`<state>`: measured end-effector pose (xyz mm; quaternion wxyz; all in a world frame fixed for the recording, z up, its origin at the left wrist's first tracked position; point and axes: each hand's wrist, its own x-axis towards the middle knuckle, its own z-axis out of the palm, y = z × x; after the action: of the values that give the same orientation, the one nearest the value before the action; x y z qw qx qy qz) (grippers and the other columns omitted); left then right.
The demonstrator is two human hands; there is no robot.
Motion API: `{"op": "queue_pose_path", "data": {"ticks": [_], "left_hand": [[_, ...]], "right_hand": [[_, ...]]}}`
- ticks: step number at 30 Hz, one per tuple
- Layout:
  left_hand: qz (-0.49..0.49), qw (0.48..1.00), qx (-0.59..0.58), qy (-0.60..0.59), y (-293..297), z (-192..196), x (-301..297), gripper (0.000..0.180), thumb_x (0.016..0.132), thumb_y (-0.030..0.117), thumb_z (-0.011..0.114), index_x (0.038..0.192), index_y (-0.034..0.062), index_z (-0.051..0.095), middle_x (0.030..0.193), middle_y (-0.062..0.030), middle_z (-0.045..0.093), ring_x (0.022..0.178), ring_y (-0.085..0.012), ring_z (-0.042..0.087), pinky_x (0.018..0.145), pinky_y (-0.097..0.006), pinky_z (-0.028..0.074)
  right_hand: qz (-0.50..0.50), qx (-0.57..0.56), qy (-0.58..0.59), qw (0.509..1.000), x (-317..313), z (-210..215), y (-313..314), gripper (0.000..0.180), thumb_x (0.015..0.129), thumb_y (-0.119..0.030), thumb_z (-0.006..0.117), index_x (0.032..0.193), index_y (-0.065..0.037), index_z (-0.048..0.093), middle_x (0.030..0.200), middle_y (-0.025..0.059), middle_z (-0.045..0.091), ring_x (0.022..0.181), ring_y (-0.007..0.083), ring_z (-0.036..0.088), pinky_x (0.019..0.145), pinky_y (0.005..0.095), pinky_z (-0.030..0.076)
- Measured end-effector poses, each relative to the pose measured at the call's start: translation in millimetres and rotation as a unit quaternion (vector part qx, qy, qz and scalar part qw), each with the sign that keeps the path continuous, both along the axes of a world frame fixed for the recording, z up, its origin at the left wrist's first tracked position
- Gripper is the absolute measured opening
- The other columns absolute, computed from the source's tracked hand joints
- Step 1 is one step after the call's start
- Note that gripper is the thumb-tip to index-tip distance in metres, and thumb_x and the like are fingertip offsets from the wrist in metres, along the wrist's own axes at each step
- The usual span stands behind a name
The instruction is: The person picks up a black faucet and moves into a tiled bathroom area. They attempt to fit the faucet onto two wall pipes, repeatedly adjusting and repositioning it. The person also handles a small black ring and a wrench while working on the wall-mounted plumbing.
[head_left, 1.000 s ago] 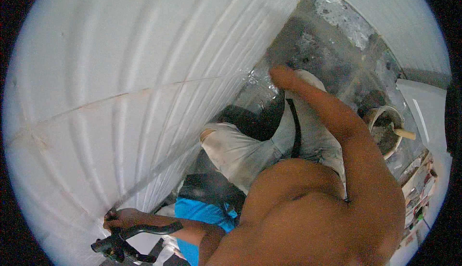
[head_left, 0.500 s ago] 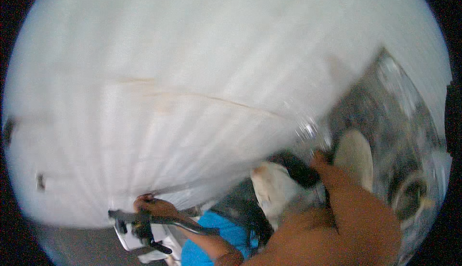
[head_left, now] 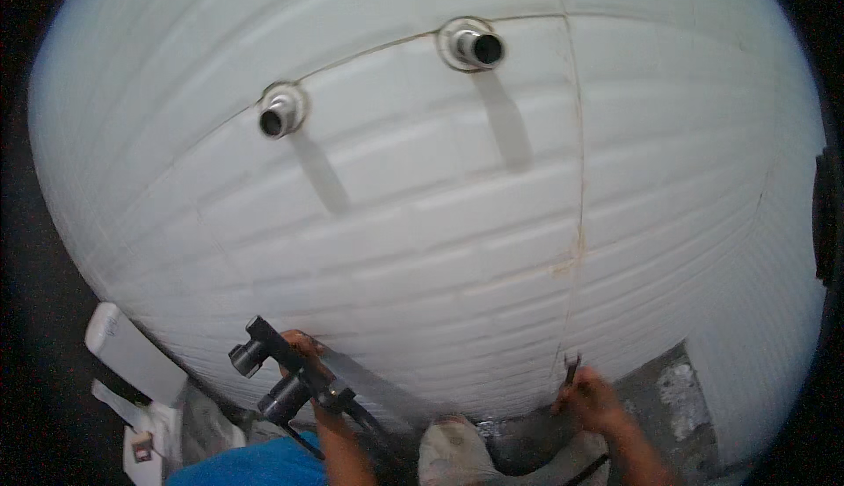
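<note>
My left hand (head_left: pixel 305 352) grips a black wall-mount tap fitting (head_left: pixel 283 375) with two round inlets, held close to the white tiled wall (head_left: pixel 457 222) at the lower left. My right hand (head_left: pixel 591 398) is closed around a thin dark tool (head_left: pixel 571 368) whose tip points up against the wall at the lower right. Two metal pipe stubs stick out of the wall above: the left stub (head_left: pixel 278 115) and the right stub (head_left: pixel 475 45), both bare, each casting a shadow downward.
A white toilet cistern (head_left: pixel 123 350) stands at the lower left edge. Below are my blue shorts (head_left: pixel 251 467), a knee in dusty cloth (head_left: pixel 453 451), and a grey cement floor (head_left: pixel 668 398) at the lower right. A corner wall runs along the right.
The view has swung up from the floor and my body to the wall, bringing two pipe stubs into sight. My right arm has dropped to the lower right and now holds a thin tool.
</note>
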<state>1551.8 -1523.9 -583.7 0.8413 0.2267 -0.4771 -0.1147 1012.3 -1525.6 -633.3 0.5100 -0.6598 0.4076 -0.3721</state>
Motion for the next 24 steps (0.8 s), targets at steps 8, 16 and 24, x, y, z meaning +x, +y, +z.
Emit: {"op": "queue_pose_path", "data": {"ticks": [8,16,24], "left_hand": [[-0.086,0.945,0.039,0.314,-1,-34,10,0.033,0.097,0.035,0.055,0.115,0.0074,0.060,0.097,-0.0117,0.065,0.085,-0.0260,0.063,0.079,-0.042,0.053],[0.027,0.991,-0.011,0.127,-11,-24,-50,0.043,0.092,0.019,0.068,0.129,0.0053,0.050,0.112,-0.0058,0.058,0.101,-0.0186,0.059,0.091,-0.034,0.051],[0.213,0.964,0.143,-0.072,3,-16,-19,0.029,0.092,0.017,0.069,0.116,0.0049,0.059,0.112,-0.0083,0.065,0.093,-0.0250,0.064,0.085,-0.037,0.052]], "right_hand": [[-0.196,-0.299,-0.082,0.930,39,305,-33,0.016,0.101,-0.019,0.057,0.096,-0.004,0.052,0.067,-0.0017,0.050,0.048,0.0044,0.043,0.041,0.0225,0.035],[-0.111,-0.371,-0.141,0.911,65,349,-85,0.017,0.099,-0.020,0.062,0.096,-0.004,0.057,0.068,-0.0032,0.052,0.049,0.0040,0.043,0.041,0.0233,0.034],[-0.123,-0.394,-0.108,0.904,86,365,-86,0.018,0.099,-0.020,0.062,0.093,-0.003,0.060,0.071,-0.0020,0.056,0.054,0.0044,0.047,0.044,0.0235,0.038]]}}
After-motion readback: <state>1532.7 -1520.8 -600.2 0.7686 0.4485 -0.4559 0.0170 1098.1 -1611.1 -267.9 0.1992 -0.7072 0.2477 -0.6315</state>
